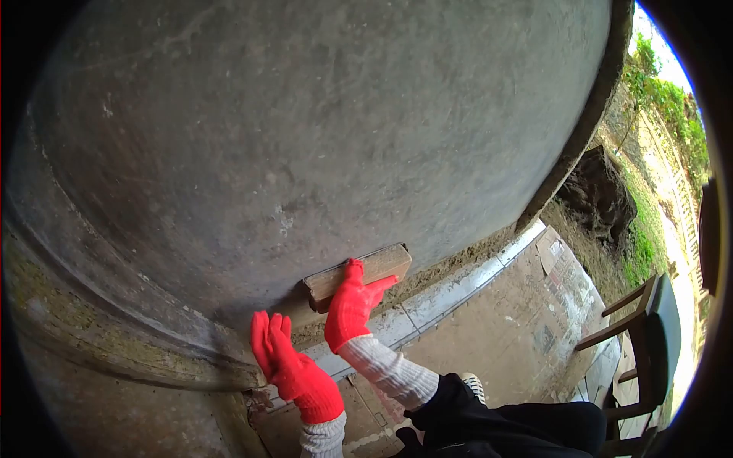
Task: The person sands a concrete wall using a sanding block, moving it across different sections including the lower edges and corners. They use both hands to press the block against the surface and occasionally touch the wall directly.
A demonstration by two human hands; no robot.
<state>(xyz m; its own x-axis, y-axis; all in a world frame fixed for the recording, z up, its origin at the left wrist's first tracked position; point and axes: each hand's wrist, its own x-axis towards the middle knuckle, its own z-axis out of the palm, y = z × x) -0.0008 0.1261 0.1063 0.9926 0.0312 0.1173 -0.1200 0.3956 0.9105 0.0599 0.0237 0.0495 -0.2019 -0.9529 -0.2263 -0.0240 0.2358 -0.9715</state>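
Note:
Against the lower part of a grey plastered wall (343,153) lies a wooden float (385,265), its long edge along the surface. My right hand (355,305), in a red knitted glove, is closed on the float, one finger over its wood and another digit stretched along its lower side. To the left and lower down is my left hand (294,375), also in a red glove. Its fingers are stretched out close to the wall's base, and nothing is in it. Pale ribbed cuffs cover both wrists.
Along the wall's foot runs a rough mortar strip beside a pale ledge (435,305). Stained sheeting (504,320) covers the floor. A dark chair (649,336) stands at right, a stump-like dark mass (599,195) beyond it. A ridged moulding (114,351) borders the wall at left.

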